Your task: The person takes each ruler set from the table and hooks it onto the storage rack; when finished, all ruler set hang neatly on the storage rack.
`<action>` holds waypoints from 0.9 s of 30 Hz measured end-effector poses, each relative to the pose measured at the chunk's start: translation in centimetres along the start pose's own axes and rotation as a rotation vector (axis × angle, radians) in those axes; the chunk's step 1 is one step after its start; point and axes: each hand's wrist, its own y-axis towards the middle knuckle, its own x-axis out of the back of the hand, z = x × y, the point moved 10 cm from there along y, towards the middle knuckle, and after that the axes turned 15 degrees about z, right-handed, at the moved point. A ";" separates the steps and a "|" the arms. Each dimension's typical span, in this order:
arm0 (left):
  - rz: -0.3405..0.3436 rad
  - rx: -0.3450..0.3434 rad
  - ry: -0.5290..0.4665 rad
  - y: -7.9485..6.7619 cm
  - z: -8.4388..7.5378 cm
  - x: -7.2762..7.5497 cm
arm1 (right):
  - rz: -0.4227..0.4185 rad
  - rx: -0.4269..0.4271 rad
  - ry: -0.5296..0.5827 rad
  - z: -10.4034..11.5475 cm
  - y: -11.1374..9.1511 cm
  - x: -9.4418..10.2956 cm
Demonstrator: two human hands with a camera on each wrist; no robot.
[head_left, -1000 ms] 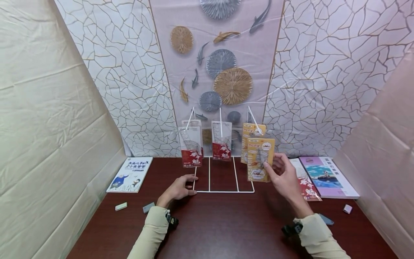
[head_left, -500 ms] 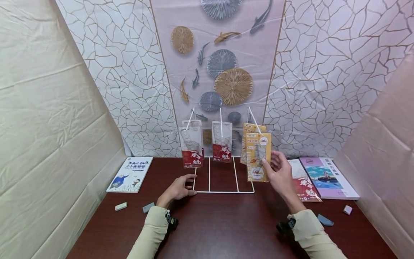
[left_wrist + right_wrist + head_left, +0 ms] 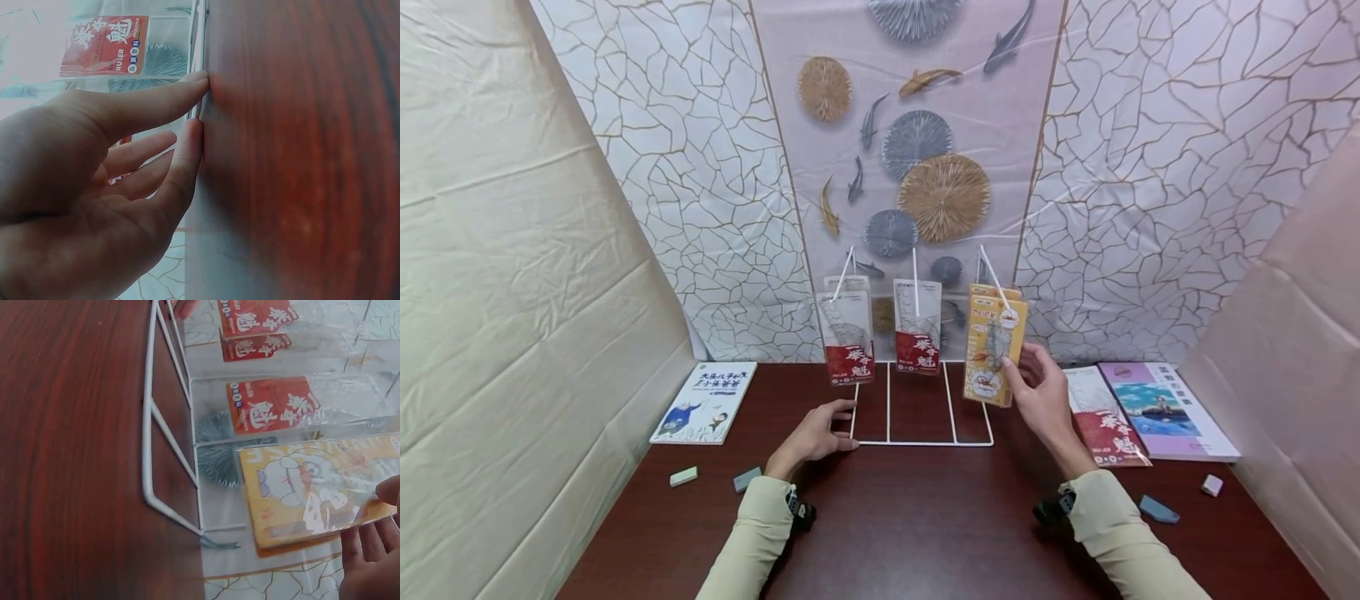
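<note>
My left hand [image 3: 816,432] holds the front left corner of a white wire display rack [image 3: 917,443]; in the left wrist view its thumb and forefinger meet at the base wire. The right hand [image 3: 1043,390] pinches the right edge of a yellow stationery packet [image 3: 992,354], thumb on its front. This packet's top overlaps the tip of the rack's right hook [image 3: 995,275], with another yellow packet [image 3: 1015,293] close behind it. Red-and-white ruler packets hang on the left hook, the front one [image 3: 850,337] covering another. A single red-and-white ruler packet [image 3: 917,329] hangs in the middle.
A red-and-white packet [image 3: 1105,425] lies at the right beside a purple-edged book [image 3: 1165,412]. On the left lies a white book [image 3: 703,402]. Erasers [image 3: 683,477] and a blue-grey piece [image 3: 1159,509] are scattered about the dark wooden table [image 3: 925,525].
The right hand has moved left and slightly up with the yellow packet, from in front of the right hook onto its tip, close against the packet behind. The left hand stays at the rack's corner.
</note>
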 end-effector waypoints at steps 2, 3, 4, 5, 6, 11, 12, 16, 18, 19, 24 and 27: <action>0.002 -0.002 -0.006 0.1 0.1 0.0 | 0.008 -0.004 -0.014 -0.3 -0.3 0.3; 0.001 -0.004 -0.002 0.2 0.1 0.0 | 0.009 -0.009 -0.025 -0.5 -0.5 0.5; 0.000 -0.006 0.000 0.2 0.1 0.0 | 0.010 -0.010 -0.037 -0.8 -0.7 0.7; -0.001 -0.009 0.004 0.2 0.1 0.1 | 0.009 -0.012 -0.054 -1.1 -0.9 1.0; -0.001 -0.010 0.008 0.2 0.1 0.1 | 0.006 -0.013 -0.080 -1.6 -1.2 1.4; 0.005 -0.007 0.023 0.2 0.1 0.2 | -0.006 -0.092 -0.349 -5.8 -2.2 4.2; 0.008 -0.004 0.025 0.2 0.1 0.3 | 0.008 -0.129 -0.419 -6.7 -2.4 4.8; 0.013 0.001 0.023 0.2 0.1 0.3 | 0.123 -0.299 -0.619 -9.4 -3.1 6.7; 0.015 0.005 0.021 0.2 0.1 0.3 | 0.181 -0.365 -0.662 -10.4 -3.5 7.2; 0.016 0.007 0.024 0.2 0.1 0.2 | 0.211 -0.392 -0.675 -10.9 -3.7 7.3; 0.019 0.012 0.023 0.0 -0.1 0.0 | 0.312 -0.418 -0.706 -12.0 -4.0 7.4; 0.020 0.019 0.018 0.1 -0.1 0.1 | 0.302 -0.390 -0.731 -11.9 -3.8 8.0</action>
